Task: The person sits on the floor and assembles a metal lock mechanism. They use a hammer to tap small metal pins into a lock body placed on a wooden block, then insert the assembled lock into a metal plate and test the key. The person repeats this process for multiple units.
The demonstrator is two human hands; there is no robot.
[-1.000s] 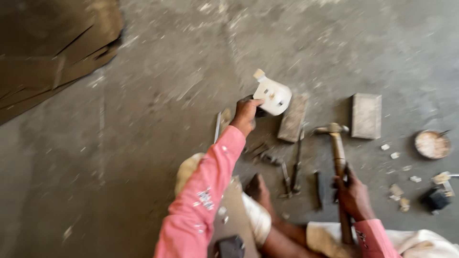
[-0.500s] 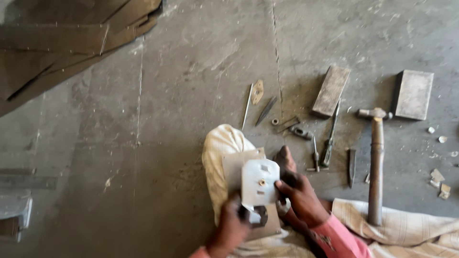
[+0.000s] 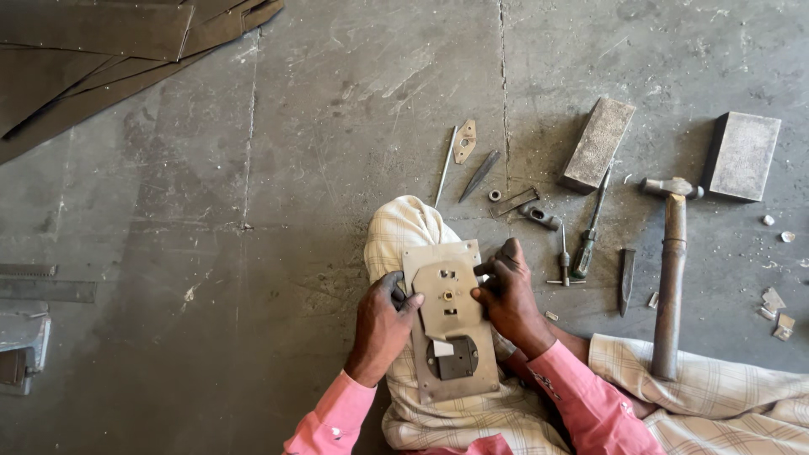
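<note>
The person sits on a grey concrete floor (image 3: 354,109), one knee raised and covered in pale checked cloth (image 3: 404,232); a flat metal lock plate (image 3: 451,320) rests on that knee, long side running away from the body. A smaller shaped cover plate (image 3: 449,295) lies on its upper half; a dark lock mechanism (image 3: 457,358) sits in a round opening in the lower half. The left hand (image 3: 381,324) grips the plate's left edge, fingers curled closed around it, thumb on the face; the right hand (image 3: 508,295) holds the right edge, fingers closed, thumb touching the cover plate; a small dark object is pinched at the right fingertips, its kind cannot be told. Both sleeves are pink.

On the floor to the right: a hammer (image 3: 670,270) with a long handle, head away from the person, handle end lying on the checked cloth; two rectangular metal blocks, one (image 3: 598,143) tilted near the centre, one (image 3: 742,156) beyond the hammer head; a screwdriver (image 3: 590,240) just below the tilted block; a dark chisel (image 3: 625,278) between screwdriver and hammer. Above the knee: a thin rod (image 3: 445,177), a small pointed plate (image 3: 464,141), a dark punch (image 3: 480,175). Dark metal sheets (image 3: 101,59) lie stacked at upper left.
</note>
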